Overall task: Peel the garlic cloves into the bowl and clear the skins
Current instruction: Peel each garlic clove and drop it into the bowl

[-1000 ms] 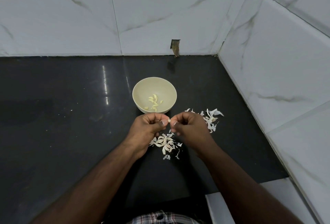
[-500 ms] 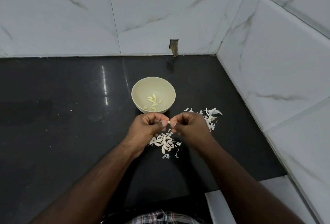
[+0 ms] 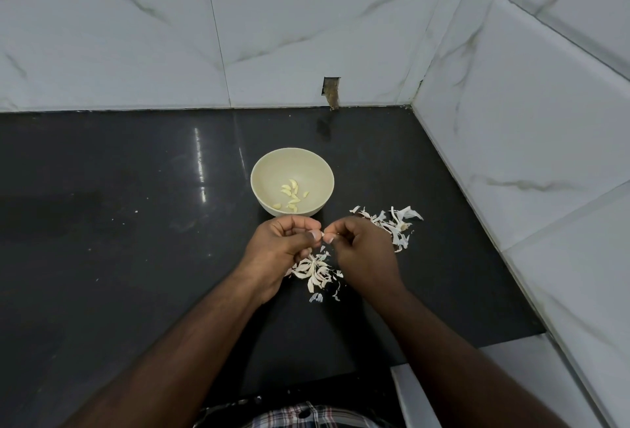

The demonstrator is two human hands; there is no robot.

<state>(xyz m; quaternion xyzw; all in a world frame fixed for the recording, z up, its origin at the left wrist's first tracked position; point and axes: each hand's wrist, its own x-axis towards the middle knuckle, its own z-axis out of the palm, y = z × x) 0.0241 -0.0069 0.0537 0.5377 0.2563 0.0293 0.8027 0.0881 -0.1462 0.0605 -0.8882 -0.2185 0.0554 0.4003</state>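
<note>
1. Fingers of both hands curl inward just in front of the bowl [image 3: 260, 185], and the thumb and forefinger tips of each hand meet on one small pale garlic clove [image 3: 321, 236] held between them.
2. Left hand [image 3: 279, 243] pinches the clove from the bowl's near-left side, its other fingers folded into the palm.
3. Right hand [image 3: 364, 247] pinches the same clove from the bowl's near-right side, knuckles up; the clove is too small and too covered to tell how much skin remains on it.
4. Held above the counter, the clove sits just nearer the person than the bowl's near rim, not touching the bowl.
5. Cream and round, the bowl stands upright on the dark counter [image 3: 119, 257] and holds a small cluster of peeled cloves [image 3: 291, 196], about nine or ten pale yellow pieces lying loose on its bottom, mostly toward its near side.
6. One heap of white skins [image 3: 315, 272] lies on the counter nearer the person than the bowl, beneath and between the two hands.
7. A second scatter of skins [image 3: 392, 223] lies on the counter to the near right of the bowl, just beyond the right hand's knuckles.
8. Behind the bowl, the tiled wall [image 3: 272, 35] meets the counter, with a small rectangular notch [image 3: 331, 90] cut at its base.
</note>
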